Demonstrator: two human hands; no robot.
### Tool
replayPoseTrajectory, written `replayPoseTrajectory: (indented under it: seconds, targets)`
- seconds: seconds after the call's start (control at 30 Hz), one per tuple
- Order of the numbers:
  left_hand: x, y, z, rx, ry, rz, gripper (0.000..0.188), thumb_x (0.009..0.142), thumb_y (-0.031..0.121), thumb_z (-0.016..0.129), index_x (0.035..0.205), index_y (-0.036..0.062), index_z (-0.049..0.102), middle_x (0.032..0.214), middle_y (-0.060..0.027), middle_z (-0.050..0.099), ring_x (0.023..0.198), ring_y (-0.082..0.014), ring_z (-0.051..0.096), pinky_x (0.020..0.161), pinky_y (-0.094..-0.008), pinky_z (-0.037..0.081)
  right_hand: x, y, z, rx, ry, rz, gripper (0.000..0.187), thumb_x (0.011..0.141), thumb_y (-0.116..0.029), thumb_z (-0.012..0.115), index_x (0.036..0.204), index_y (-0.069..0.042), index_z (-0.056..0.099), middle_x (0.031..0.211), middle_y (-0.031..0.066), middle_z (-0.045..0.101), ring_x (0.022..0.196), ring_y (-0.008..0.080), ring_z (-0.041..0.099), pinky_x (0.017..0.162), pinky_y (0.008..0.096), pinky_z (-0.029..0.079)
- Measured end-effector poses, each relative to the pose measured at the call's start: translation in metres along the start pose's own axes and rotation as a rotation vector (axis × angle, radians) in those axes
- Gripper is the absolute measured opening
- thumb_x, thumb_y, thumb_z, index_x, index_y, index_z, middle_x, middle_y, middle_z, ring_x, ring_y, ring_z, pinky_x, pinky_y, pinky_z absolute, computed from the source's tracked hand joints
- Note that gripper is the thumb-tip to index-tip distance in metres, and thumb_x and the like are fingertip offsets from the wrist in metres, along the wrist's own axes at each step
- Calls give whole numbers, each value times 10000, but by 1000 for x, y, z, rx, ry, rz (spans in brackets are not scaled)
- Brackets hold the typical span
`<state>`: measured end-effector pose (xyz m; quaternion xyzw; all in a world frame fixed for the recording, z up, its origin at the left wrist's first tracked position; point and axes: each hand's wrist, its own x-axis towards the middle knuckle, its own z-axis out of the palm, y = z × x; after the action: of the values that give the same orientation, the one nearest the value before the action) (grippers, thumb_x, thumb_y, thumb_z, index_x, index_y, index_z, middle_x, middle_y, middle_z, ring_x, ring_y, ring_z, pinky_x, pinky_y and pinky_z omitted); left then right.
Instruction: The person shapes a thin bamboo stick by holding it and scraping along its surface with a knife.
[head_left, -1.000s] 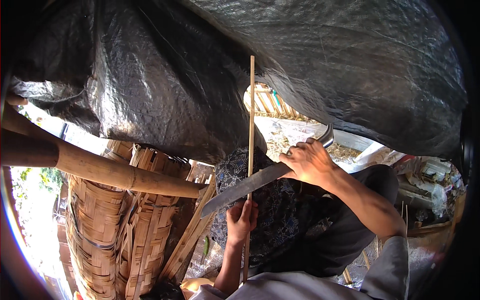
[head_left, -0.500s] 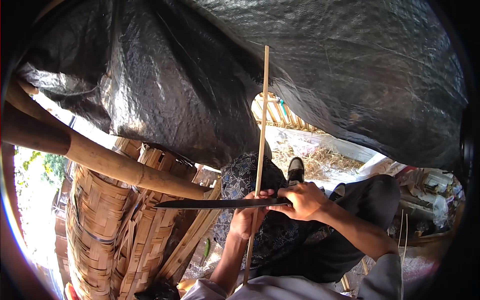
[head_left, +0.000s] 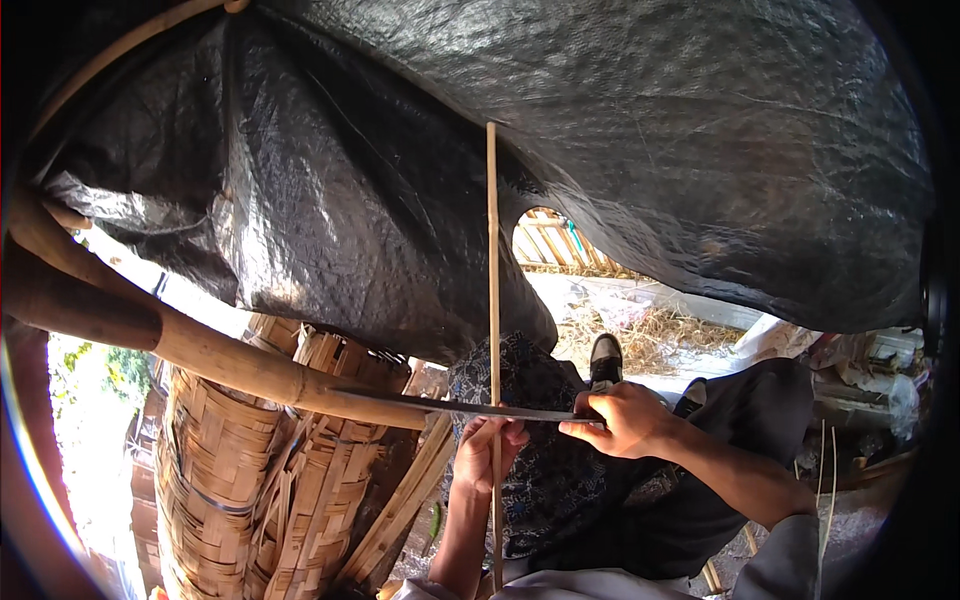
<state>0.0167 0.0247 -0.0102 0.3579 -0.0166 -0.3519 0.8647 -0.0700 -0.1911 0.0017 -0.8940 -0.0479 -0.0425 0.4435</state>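
Note:
A long, thin bamboo strip stands nearly upright in view, running from my lap up in front of the dark sheeting. My left hand is closed around its lower part. Across the strip, just above those fingers, lies a long dark knife blade pointing left. My right hand grips the knife at its right end; the handle is mostly hidden in the fist. Beneath both hands is a dark patterned cloth over my leg.
A thick bamboo pole crosses the left side, its end near the knife tip. Below it stand rolled woven bamboo mats and loose split slats. Black plastic sheeting hangs ahead. Straw lies beyond my shoe.
The bamboo strip has shifted left and its top end sits lower. The knife has turned, its edge-on blade now looking thinner, and my right hand has moved slightly right and down.

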Motion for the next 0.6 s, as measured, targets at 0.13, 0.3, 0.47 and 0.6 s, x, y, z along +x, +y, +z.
replayPoseTrajectory:
  seconds: [0.13, 0.3, 0.47, 0.6]
  targets:
    - [-9, 6, -5, 146, 109, -70, 140, 932, 135, 470, 935, 38, 570, 629, 4, 429, 508, -75, 338, 481, -220, 300, 1, 3, 0, 85, 89, 8, 460, 871, -465, 514, 751, -26, 585, 535, 155, 564, 560, 339, 608, 544, 425, 486]
    - [-20, -4, 4, 352, 204, -155, 244, 948, 207, 447, 923, -12, 553, 551, 14, 368, 442, -78, 322, 425, -222, 277, 3, 16, 5, 209, 64, 103, 420, 902, -404, 480, 757, -19, 560, 535, 176, 553, 547, 356, 595, 540, 423, 477]
    - [-33, -14, 5, 549, 255, -142, 306, 959, 244, 432, 931, -38, 548, 571, -1, 424, 436, -81, 361, 413, -230, 298, 2, 15, 17, 282, 154, -4, 371, 889, -324, 536, 752, 20, 556, 544, 194, 550, 545, 360, 590, 516, 401, 469]
    - [-31, -17, 5, 540, 292, -168, 291, 962, 241, 425, 936, -26, 537, 564, 15, 381, 433, -74, 342, 407, -224, 284, 2, 29, 34, 125, 81, 13, 419, 886, -351, 538, 703, 25, 528, 561, 202, 559, 556, 359, 595, 520, 419, 467]
